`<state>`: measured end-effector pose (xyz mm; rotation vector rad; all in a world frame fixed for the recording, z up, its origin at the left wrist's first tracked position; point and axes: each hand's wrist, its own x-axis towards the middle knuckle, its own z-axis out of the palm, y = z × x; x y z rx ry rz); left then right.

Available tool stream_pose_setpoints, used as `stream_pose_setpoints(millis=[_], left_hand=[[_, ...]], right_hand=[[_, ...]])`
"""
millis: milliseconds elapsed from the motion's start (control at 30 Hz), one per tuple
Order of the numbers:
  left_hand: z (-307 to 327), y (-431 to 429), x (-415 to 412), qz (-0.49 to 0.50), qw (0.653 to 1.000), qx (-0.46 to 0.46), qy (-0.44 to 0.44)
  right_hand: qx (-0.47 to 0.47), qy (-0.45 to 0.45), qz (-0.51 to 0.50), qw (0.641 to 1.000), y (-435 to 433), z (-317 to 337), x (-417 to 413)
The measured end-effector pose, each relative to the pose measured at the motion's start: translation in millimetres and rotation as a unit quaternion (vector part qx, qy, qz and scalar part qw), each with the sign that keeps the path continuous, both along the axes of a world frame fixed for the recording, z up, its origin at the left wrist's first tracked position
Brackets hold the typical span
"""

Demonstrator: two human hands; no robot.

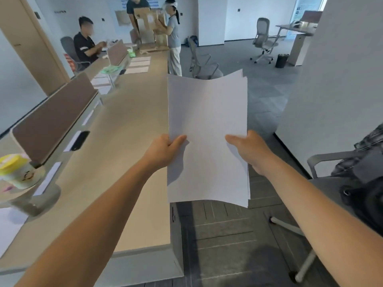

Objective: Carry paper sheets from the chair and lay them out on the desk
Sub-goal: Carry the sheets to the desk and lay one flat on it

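Observation:
A stack of white paper sheets (207, 125) hangs in the air in front of me, over the right edge of the long beige desk (128, 129). My left hand (163, 150) pinches the stack's left edge, thumb on top. My right hand (248, 150) grips its right edge, thumb on top. The grey chair (323, 160) stands at my right with a dark bag on its seat. Several sheets (138, 64) lie in a row on the far part of the desk.
Brown divider panels (56, 119) run along the desk's left side. A black phone (79, 140) and a yellow-lidded cup (18, 170) lie near them. Three people stand or sit at the far end with cardboard boxes (149, 23). Grey office chairs (202, 63) stand on the carpet to the right.

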<state>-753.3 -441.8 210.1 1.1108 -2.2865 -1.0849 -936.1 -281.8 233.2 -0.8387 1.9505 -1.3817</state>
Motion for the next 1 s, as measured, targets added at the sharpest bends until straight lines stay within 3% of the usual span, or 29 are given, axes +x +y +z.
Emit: stream_pose_setpoints(millis=[200, 567, 733, 800, 1000], left_hand=[[-17, -86, -122, -0.042, 0.998, -0.004, 0.037], [-6, -263, -316, -0.045, 0.997, -0.006, 0.058], [-8, -317, -370, -0.052, 0.996, -0.021, 0.063], [-13, -399, -478, -0.002, 0.999, -0.022, 0.041], [-5, -491, -543, 0.056, 0.998, -0.032, 0.015]], right_hand=[[-0.004, -0.033, -0.088, 0.996, -87, -17, -104], [-0.003, -0.001, -0.101, 0.995, -256, 2, -301], [-0.016, 0.010, -0.072, 0.997, -313, -4, -363], [-0.016, -0.006, -0.046, 0.999, -407, -14, -478], [-0.031, -0.016, 0.014, 0.999, -512, -13, -554]])
